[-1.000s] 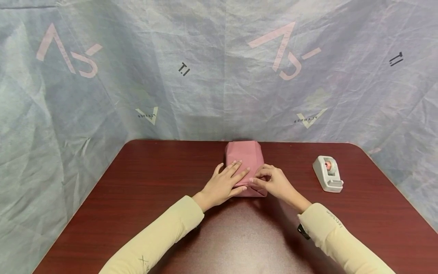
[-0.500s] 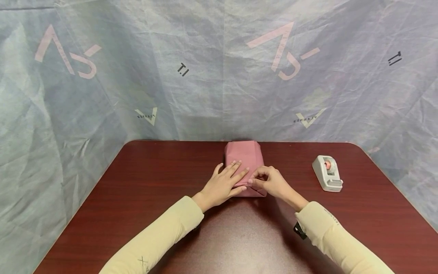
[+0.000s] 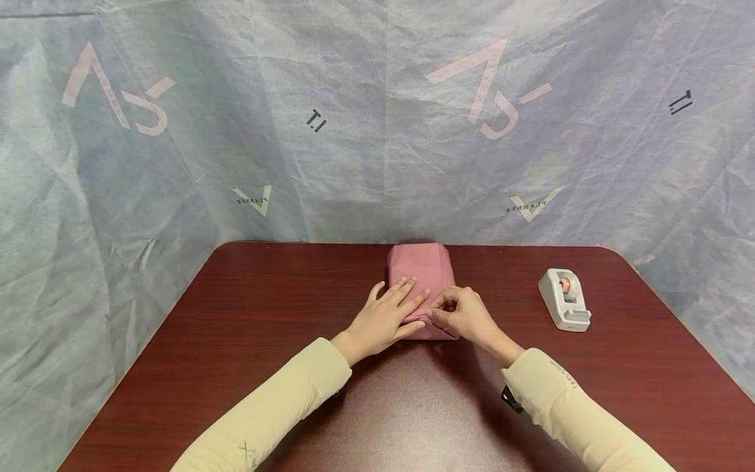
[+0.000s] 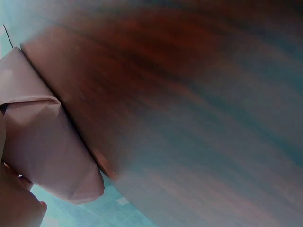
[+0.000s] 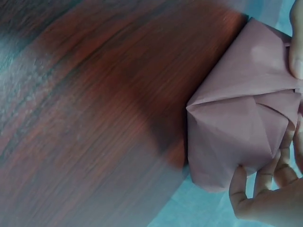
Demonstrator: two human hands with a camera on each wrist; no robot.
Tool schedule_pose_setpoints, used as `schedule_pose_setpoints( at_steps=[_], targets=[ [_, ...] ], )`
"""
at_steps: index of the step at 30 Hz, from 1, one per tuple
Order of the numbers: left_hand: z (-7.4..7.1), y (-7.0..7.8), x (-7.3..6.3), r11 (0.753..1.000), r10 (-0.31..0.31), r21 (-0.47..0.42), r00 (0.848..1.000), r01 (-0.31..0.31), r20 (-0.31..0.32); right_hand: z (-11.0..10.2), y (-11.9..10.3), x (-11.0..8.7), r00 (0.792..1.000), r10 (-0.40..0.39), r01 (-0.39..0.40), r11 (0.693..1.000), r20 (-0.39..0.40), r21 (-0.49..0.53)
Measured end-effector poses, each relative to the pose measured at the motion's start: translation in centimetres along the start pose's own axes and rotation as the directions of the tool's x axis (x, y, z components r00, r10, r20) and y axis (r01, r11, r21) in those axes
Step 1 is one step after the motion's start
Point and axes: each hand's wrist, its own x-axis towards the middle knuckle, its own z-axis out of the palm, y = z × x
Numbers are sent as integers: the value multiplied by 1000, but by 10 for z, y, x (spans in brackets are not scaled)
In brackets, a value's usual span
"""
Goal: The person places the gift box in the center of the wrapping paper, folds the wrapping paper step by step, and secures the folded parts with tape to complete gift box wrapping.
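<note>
A pink paper-wrapped package (image 3: 421,262) lies near the back edge of the table, folded flaps on its near end. My left hand (image 3: 382,319) rests on its top with fingers spread and the thumb by the near edge. On the right, my right hand (image 3: 472,318) has thumb and index finger together at the near top edge, pinching what looks like a small piece of clear tape. In the right wrist view, the tape (image 5: 298,89) shows only as a pale sliver by the fold. Its other fingers are bent beside the package.
A white tape dispenser (image 3: 565,299) stands to the right on the dark red wooden table (image 3: 283,282). Grey printed cloth (image 3: 348,164) hangs behind the table and along both sides.
My right hand has shifted slightly left along the near top edge of the package. The left hand and package stay in place.
</note>
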Motion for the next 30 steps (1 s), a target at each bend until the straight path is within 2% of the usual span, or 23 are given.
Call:
schedule_pose_setpoints(
  at_steps=[5, 16, 21, 24, 27, 30],
  targets=[
    [0, 0, 0, 1000, 6, -4, 1000, -6, -8, 2, -2, 0, 996, 94, -94, 996, -11, -11],
    [3, 1, -1, 999, -18, -40, 1000, 18, -20, 8, 2, 0, 998, 39, -38, 999, -52, 19],
    [4, 2, 0, 999, -33, -29, 999, 32, -31, 6, 3, -1, 994, 100, -99, 995, -44, 31],
    [4, 3, 1, 999, -37, -21, 999, 36, -37, 4, 3, -2, 990, 122, -119, 992, -67, 46],
    [4, 4, 1, 999, -35, -23, 998, 34, -49, 4, 4, -3, 990, 77, -75, 997, -122, 21],
    [4, 4, 2, 1000, -28, -8, 998, 27, -62, 4, 6, -5, 985, -5, -1, 999, -173, -35]
  ],
)
